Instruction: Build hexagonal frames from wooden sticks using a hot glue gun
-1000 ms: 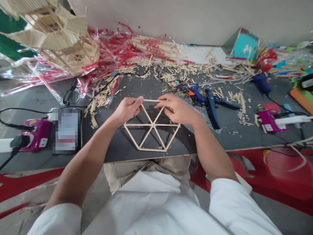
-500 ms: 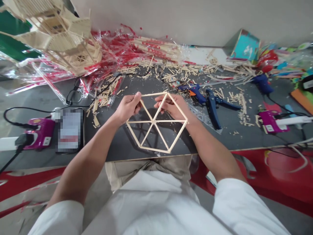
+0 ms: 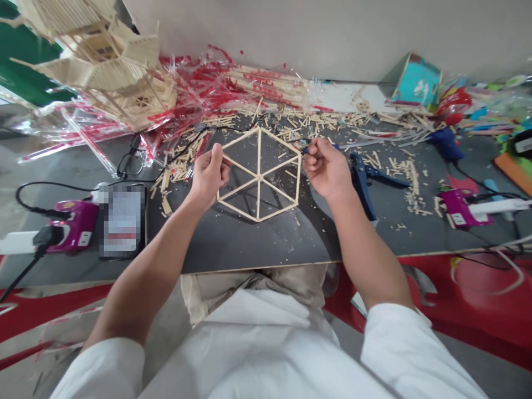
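A hexagonal frame of wooden sticks with spokes meeting at a central hub (image 3: 258, 178) lies on the dark table (image 3: 249, 246). My left hand (image 3: 209, 177) pinches the frame's left corner. My right hand (image 3: 326, 169) is apart from the frame, to its right. Its fingers curl over a blue hot glue gun (image 3: 306, 149), which the hand mostly hides.
Loose stick pieces are scattered across the table's far half. A blue plier-like tool (image 3: 361, 180) lies right of my right hand. Beyond stands a stick-built model (image 3: 112, 72) amid red-printed plastic wrap (image 3: 191, 83). Magenta power units (image 3: 70, 227) and black cables lie left.
The frame has turned and shifted up the table, away from me. My right hand has let go of it and moved right onto the glue gun.
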The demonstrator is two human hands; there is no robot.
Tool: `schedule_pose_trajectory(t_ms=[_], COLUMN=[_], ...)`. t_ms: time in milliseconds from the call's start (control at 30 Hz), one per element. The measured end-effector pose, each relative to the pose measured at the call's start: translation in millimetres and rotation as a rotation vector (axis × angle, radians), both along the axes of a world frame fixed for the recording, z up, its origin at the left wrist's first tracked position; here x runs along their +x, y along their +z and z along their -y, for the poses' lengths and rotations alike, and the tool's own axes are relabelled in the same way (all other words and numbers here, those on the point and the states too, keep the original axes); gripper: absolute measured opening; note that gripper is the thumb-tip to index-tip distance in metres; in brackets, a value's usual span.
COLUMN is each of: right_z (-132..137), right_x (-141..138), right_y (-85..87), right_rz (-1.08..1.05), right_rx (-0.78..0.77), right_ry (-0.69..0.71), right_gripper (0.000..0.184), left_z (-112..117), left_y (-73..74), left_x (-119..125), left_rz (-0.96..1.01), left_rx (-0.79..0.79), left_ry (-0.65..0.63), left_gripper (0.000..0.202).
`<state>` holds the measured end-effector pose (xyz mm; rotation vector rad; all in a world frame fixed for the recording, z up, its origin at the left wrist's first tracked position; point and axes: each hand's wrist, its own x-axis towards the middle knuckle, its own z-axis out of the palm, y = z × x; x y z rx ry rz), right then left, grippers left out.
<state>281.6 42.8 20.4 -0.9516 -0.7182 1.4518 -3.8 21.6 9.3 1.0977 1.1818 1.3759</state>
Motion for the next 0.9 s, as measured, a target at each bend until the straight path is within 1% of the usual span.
schedule_pose_trajectory(t_ms=[67, 133, 167, 233, 300, 367, 433, 500, 600, 667, 733, 800, 900], right_z=[3, 7, 9, 15, 21, 27, 32, 36, 38, 36, 30, 23, 13], right_x=[-7, -16, -21, -32, -43, -52, -58, -60, -58, -54, -47, -37, -22], right_y=[-3.9, -8.5, -10.8, -15.1, -18.4, -19.4, -17.4, -12.9, -6.8, -6.0, -7.4, -8.7, -7.0], right_rz=[-0.015, -0.015, -0.005, 0.027, 0.077, 0.156, 0.257, 0.353, 0.444, 0.467, 0.468, 0.433, 0.356], right_rx=[-0.051, -0.072, -0.057, 0.026, 0.139, 0.233, 0.299, 0.342, 0.363, 0.343, 0.316, 0.318, 0.335], right_ry=[0.075, 0.159, 0.209, 0.307, 0.340, 0.274, 0.169, 0.109, 0.114, 0.113, 0.082, 0.008, -0.143], right_gripper=[0.016, 0.016, 0.020, 0.035, 0.050, 0.058, 0.061, 0.056, 0.049, 0.051, 0.053, 0.052, 0.048], left_z=[-1, 0, 2, 6, 11, 17, 22, 26, 28, 27, 25, 23, 20], left_y=[-0.7, -0.2, 0.4, 2.0, 3.4, 4.0, 4.1, 3.9, 4.1, 5.0, 7.1, 10.4, 15.7], left_x=[-1, 0, 0, 3, 6, 11, 14, 18, 19, 17, 13, 10, 8], left_rz=[0.037, 0.075, 0.089, 0.107, 0.114, 0.097, 0.052, 0.003, -0.030, -0.033, -0.030, -0.014, 0.037], left_rx=[0.008, 0.000, -0.010, -0.040, -0.077, -0.114, -0.138, -0.150, -0.154, -0.141, -0.121, -0.105, -0.102], left_ry=[0.012, 0.008, -0.004, -0.050, -0.130, -0.223, -0.297, -0.344, -0.384, -0.388, -0.366, -0.318, -0.236], left_gripper=[0.075, 0.074, 0.073, 0.070, 0.066, 0.063, 0.063, 0.063, 0.065, 0.066, 0.066, 0.065, 0.064])
